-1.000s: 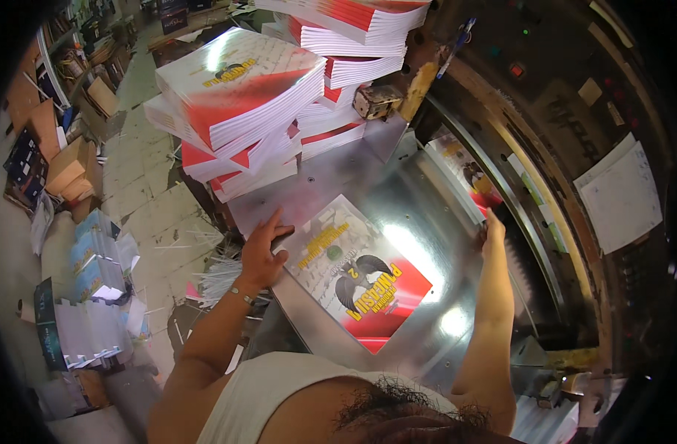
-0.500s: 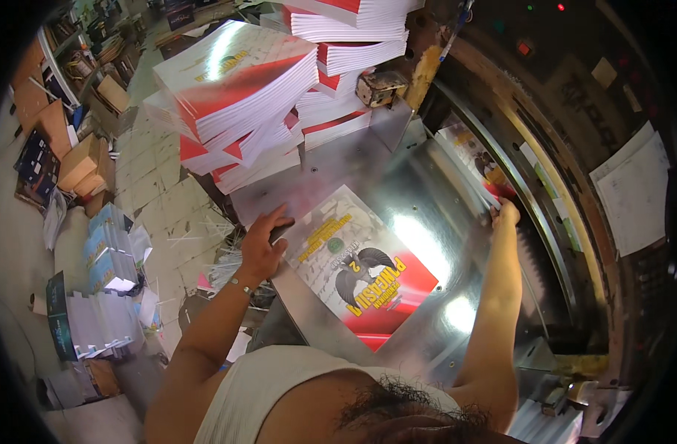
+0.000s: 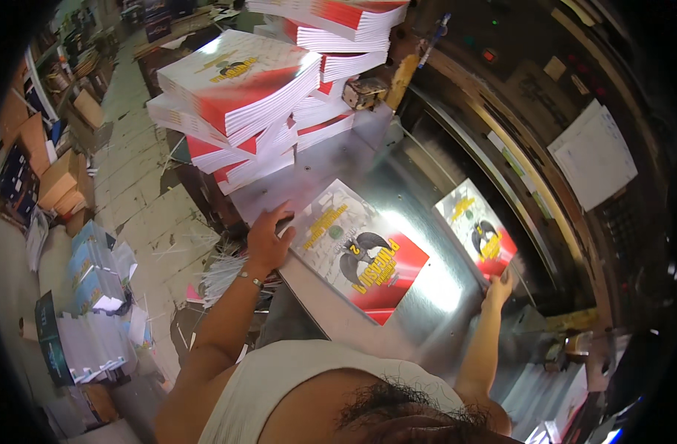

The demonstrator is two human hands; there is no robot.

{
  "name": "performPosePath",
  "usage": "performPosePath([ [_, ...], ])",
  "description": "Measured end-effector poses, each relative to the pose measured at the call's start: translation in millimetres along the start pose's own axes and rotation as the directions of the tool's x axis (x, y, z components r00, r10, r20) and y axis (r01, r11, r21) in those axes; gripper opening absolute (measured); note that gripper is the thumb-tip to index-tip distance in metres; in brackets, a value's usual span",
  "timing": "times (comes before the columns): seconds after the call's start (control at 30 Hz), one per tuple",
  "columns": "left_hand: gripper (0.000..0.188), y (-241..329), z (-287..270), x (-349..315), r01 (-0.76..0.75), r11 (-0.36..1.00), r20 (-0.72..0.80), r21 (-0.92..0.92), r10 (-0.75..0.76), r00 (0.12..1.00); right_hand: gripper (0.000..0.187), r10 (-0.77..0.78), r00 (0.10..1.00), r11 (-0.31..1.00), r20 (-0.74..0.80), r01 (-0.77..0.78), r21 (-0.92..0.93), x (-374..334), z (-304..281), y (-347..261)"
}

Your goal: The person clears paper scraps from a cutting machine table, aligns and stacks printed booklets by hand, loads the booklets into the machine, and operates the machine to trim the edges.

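A red and white book (image 3: 360,251) with yellow lettering and a dark bird figure lies flat on the shiny metal table. Beside its left edge is my left hand (image 3: 270,240), fingers spread and holding nothing; whether a fingertip touches the cover I cannot tell. My right hand (image 3: 497,288) grips the near end of a second book (image 3: 475,231) with the same cover, at the right in front of the machine's slot. How many copies it holds there is not visible.
Tall stacks of similar books (image 3: 238,85) stand on the far left of the metal table (image 3: 346,159). The dark cutting machine (image 3: 501,174) bounds the right side. Paper strips (image 3: 231,277) hang at the left edge. Blue booklets (image 3: 98,266) and cartons (image 3: 64,181) sit farther left.
My right hand has drawn the second book out from beneath the machine's bar, toward me. My left hand stays beside the first book. The whole view has shifted slightly.
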State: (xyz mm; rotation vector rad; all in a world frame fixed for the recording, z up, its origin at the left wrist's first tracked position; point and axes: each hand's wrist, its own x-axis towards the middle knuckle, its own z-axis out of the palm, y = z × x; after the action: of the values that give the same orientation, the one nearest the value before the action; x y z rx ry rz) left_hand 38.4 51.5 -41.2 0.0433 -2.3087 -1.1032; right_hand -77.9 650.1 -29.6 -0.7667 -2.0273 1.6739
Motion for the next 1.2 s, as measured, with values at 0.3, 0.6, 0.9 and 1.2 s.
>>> performPosePath([
  [0.3,0.054,-7.1,5.3,2.1,-0.046,0.999,-0.030,0.002,0.046,0.998,0.059,-0.062,0.997,0.978,-0.039,0.053,-0.200,-211.0,-104.4,-4.8],
  [0.6,0.052,-0.1,6.8,1.8,0.007,1.000,-0.037,0.004,-0.007,0.999,0.057,0.098,0.991,0.983,-0.092,-0.111,-0.143,-276.7,-132.1,2.8],
  [0.9,0.049,2.1,6.2,-2.8,0.002,1.000,-0.042,0.025,-0.001,0.999,0.067,-0.439,0.896,0.599,0.056,0.339,-0.726,-199.3,-176.9,-22.4],
  [1.2,0.045,2.8,9.0,-1.2,0.006,0.994,-0.070,0.107,0.001,0.998,0.100,-0.297,0.907,0.549,0.300,0.419,-0.724,-89.5,-162.6,-44.1],
])
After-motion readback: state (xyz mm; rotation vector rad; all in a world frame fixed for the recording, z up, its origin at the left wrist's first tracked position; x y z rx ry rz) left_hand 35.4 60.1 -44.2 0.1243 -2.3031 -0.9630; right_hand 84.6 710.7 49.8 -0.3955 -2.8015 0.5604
